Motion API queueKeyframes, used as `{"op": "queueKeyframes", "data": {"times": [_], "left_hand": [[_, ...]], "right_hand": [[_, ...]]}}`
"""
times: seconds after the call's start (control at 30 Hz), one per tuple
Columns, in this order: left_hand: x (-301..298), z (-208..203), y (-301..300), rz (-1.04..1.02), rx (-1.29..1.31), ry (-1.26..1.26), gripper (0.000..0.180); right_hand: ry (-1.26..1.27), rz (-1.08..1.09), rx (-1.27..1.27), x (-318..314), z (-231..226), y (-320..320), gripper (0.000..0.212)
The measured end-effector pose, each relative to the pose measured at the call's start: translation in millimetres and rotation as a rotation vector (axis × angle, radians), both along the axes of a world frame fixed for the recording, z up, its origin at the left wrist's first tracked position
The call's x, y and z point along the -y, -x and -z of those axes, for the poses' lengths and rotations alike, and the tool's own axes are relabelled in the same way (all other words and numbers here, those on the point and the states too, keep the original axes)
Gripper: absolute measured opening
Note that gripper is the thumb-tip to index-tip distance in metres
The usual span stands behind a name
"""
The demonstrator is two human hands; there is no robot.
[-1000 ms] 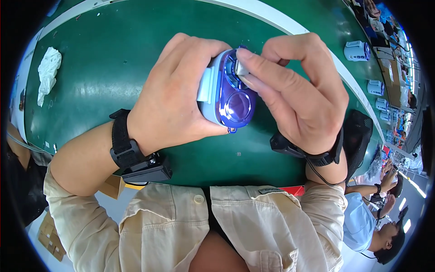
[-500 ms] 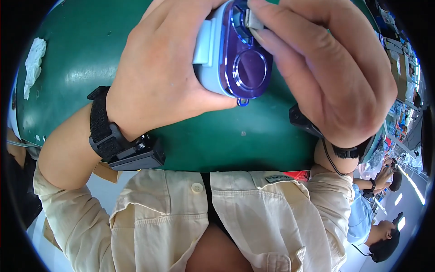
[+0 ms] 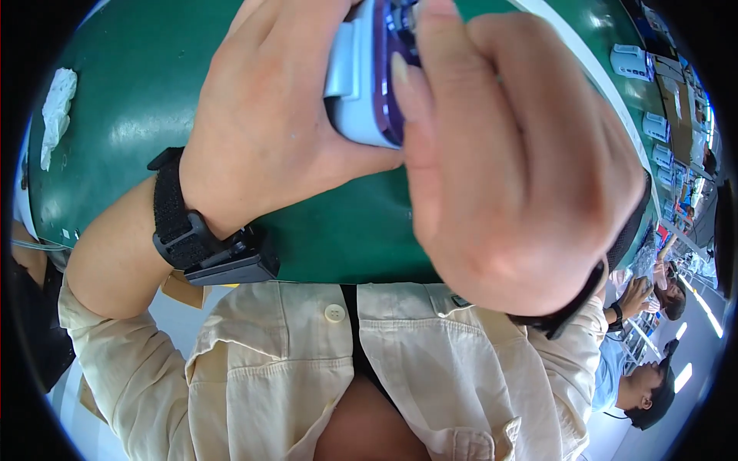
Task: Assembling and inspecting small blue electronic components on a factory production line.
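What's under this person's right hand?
Part of the blue device, its purple face showing at left. The green table lies farther below. The right hand covers much of that face.

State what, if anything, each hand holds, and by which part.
The left hand grips the device around its blue body; whether the right hand, at its purple face, holds anything cannot be told.

no readable text, labels, brands; no legible numbers, signs
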State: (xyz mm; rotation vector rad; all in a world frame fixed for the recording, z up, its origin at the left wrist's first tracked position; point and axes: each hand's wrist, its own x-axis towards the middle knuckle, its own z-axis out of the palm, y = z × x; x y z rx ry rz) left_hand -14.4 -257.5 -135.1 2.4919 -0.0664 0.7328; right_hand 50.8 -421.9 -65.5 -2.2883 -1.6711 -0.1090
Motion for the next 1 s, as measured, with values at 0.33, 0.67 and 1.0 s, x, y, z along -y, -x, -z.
{"op": "queueKeyframes", "data": {"times": [0.33, 0.67, 1.0], "left_hand": [[18.3, -4.7, -1.4, 0.147, 0.025, 0.230, 0.081], [13.9, -3.1, -2.1, 0.155, 0.077, 0.276, 0.080], [13.1, -4.0, 0.2, 0.140, 0.058, 0.305, 0.080]], "right_hand": [[-0.189, -0.175, -0.971, 3.0, -5.2, -83.5, 0.032], [-0.221, -0.344, -1.248, -12.5, 31.0, -60.5, 0.044], [-0.254, -0.177, -1.785, -12.7, 19.8, -52.5, 0.045]]}}
